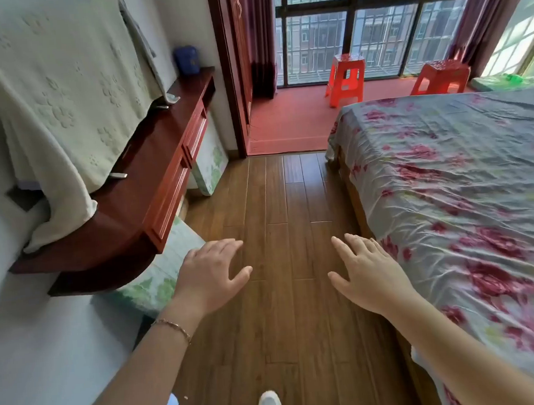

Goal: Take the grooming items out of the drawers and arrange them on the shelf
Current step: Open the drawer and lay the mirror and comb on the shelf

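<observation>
Starting at the far left, a pale green embossed cloth (62,99) hangs down the wall and drapes onto the red-brown wooden shelf (138,192) fixed there. On top of that shelf sit a few small items: a silvery piece (118,175) poking out by the cloth's edge, a small light dish (172,98) further along, and a blue container (187,60) at the far end against the wall. Under the top, the drawers (180,173) run along the front, all pushed shut, so what's inside cannot be seen. Moving across, the left hand (211,279) hovers over the wood floor (280,233), just beside the shelf's near corner, fingers spread open and holding nothing, a thin bracelet (173,327) on the wrist. The right hand (367,277) floats alongside, fingers also splayed and empty. Right of it lies the bed (465,207) with a floral sheet. Beyond, 2 orange stools (345,78) stand by the window.
</observation>
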Motion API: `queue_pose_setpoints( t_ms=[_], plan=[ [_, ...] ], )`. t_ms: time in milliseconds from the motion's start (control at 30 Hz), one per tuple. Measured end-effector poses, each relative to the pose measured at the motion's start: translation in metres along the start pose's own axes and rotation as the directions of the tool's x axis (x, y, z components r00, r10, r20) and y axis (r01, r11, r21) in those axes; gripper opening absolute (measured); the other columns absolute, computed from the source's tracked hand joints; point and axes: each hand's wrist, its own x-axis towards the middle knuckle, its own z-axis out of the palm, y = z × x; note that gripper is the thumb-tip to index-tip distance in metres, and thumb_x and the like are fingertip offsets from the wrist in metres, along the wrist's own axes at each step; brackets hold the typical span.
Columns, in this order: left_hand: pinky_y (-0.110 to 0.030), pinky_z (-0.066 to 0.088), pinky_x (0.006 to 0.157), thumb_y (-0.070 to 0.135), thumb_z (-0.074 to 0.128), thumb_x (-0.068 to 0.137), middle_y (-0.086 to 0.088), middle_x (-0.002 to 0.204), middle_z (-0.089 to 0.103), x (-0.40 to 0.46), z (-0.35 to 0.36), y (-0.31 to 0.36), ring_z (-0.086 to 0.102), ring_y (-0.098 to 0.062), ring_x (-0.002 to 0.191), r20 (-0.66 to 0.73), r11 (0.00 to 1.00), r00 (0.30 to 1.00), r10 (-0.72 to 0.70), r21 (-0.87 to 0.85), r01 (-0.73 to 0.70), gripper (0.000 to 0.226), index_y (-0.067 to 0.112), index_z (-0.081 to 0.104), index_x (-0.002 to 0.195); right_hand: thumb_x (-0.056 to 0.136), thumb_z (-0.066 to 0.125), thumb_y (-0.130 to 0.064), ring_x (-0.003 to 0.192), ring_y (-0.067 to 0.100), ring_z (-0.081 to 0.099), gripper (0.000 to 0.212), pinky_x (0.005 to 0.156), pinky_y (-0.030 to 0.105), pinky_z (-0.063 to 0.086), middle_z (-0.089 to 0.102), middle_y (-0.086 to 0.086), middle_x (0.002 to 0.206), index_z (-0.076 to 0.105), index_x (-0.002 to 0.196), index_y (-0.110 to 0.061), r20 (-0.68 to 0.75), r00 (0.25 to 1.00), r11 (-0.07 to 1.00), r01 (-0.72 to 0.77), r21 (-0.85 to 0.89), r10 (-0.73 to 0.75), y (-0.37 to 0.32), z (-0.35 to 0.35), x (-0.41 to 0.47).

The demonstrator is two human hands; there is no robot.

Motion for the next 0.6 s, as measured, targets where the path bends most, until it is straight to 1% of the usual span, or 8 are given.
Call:
queue_pose_setpoints(
  t_ms=[167,267,433,600],
  plan=[
    [-0.037,0.032,0.105,0.064,0.017,0.079,0.011,0.139,0.047,0.048,0.020,-0.003,0.040,-0.009,0.130,-0.019,1.000,1.000,0.018,-0.009,-0.019,0.071,0.029,0.045,0.134,0.093,0.033,-0.052,0.145,0.018,0.009,0.067,0.117,0.034,0.004,0.016,0.001,0.156,0.008,0.149,-0.025,-0.011,0.999,0.999,0.035,0.011,-0.035,0.011,0.013,0.053],
    [-0.038,0.033,0.104,0.064,0.018,0.079,0.010,0.138,0.048,0.090,0.026,-0.014,0.042,-0.010,0.129,-0.035,0.999,0.999,0.030,-0.017,-0.030,0.070,0.029,0.046,0.134,0.093,0.033,-0.051,0.145,0.018,0.009,0.067,0.118,0.034,0.004,0.017,0.001,0.156,0.008,0.149,-0.025,-0.001,0.998,0.998,0.063,0.010,-0.063,0.014,0.011,0.099],
    [-0.037,0.033,0.104,0.062,0.021,0.080,0.010,0.135,0.052,0.176,0.020,-0.037,0.044,-0.010,0.127,-0.035,0.999,0.999,0.009,-0.041,-0.011,0.067,0.029,0.049,0.131,0.094,0.034,-0.050,0.144,0.017,0.010,0.066,0.118,0.034,0.004,0.019,0.001,0.156,0.010,0.149,-0.024,-0.009,0.997,0.997,0.081,0.015,-0.081,0.019,-0.010,0.190],
    [-0.037,0.031,0.105,0.062,0.019,0.080,0.011,0.135,0.051,0.260,0.020,-0.061,0.044,-0.009,0.127,-0.020,0.998,1.000,-0.008,-0.055,0.006,0.068,0.029,0.049,0.131,0.094,0.034,-0.049,0.142,0.018,0.017,0.065,0.115,0.030,0.012,0.027,-0.002,0.151,0.010,0.149,-0.023,-0.011,0.999,0.998,0.051,0.045,-0.051,0.021,-0.027,0.274]
  ],
)
